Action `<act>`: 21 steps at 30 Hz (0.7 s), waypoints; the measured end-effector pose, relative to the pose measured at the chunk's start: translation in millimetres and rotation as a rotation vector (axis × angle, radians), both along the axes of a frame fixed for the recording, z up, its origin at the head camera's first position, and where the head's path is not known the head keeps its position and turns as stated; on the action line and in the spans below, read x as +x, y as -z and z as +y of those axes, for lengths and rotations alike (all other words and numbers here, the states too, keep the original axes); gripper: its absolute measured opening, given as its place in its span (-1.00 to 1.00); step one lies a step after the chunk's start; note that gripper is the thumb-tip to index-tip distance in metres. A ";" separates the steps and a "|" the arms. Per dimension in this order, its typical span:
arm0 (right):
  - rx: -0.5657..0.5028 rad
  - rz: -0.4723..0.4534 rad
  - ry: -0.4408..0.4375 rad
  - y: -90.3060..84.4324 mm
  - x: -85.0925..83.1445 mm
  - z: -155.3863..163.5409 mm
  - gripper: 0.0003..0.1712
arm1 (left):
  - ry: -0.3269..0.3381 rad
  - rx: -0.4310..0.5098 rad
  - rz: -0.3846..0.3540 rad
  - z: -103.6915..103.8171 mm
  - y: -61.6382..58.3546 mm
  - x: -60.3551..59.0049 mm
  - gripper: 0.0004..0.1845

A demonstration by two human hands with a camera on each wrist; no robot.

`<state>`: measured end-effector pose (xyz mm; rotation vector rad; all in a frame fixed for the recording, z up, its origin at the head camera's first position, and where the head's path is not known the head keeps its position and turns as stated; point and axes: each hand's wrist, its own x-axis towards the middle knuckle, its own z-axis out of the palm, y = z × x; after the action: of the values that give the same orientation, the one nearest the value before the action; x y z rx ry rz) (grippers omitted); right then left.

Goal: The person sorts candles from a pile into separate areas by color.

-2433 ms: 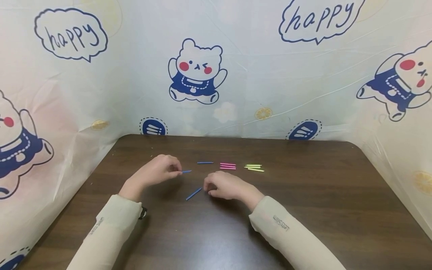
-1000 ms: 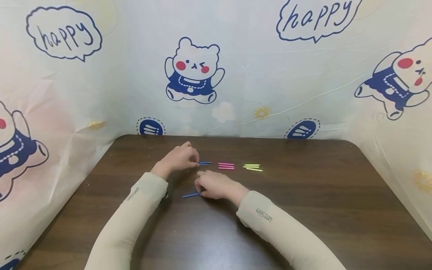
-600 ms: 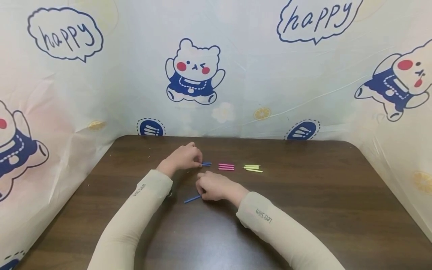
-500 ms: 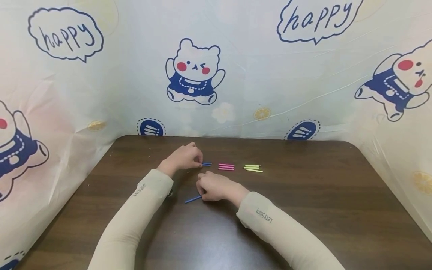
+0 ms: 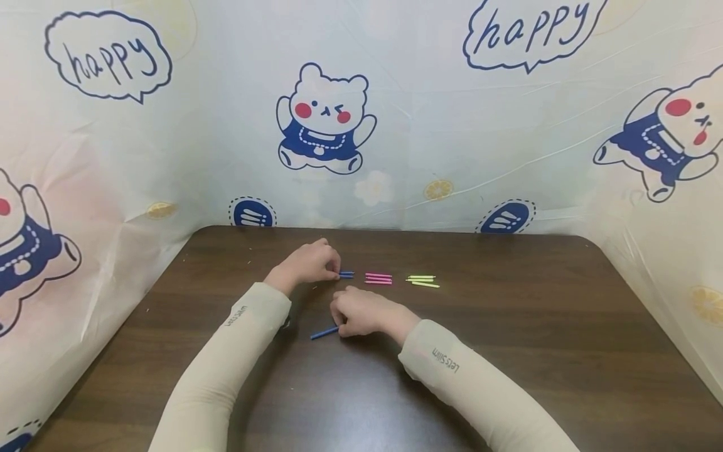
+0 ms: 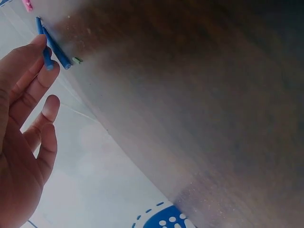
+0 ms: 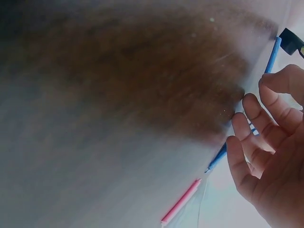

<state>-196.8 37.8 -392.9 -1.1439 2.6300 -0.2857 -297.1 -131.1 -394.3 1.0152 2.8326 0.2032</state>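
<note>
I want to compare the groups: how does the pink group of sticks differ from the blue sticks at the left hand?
The pink sticks lie untouched and fully visible; the blue sticks are touched by the left hand and partly hidden. The pink sticks lie between the blue sticks and the yellow sticks. Both groups rest flat on the table.

Dark brown wooden table (image 5: 508, 351) with rounded far corners. Near the middle, toward the far edge, lying in a row: 2 blue sticks (image 5: 347, 274) side by side, 3 pink sticks (image 5: 378, 279) just right of them, then yellow-green sticks (image 5: 423, 280). Closer in, 1 more blue stick (image 5: 323, 333), lying slanted.
</note>
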 end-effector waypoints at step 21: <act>-0.093 -0.073 0.032 -0.3 1.9 15.5 -0.83 | 0.004 0.096 -0.004 -30.7 -19.0 24.2 -0.94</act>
<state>-194.8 53.2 -392.6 -1.0993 2.5975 -0.4509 -272.8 -161.8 -375.3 1.0372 2.8410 0.3432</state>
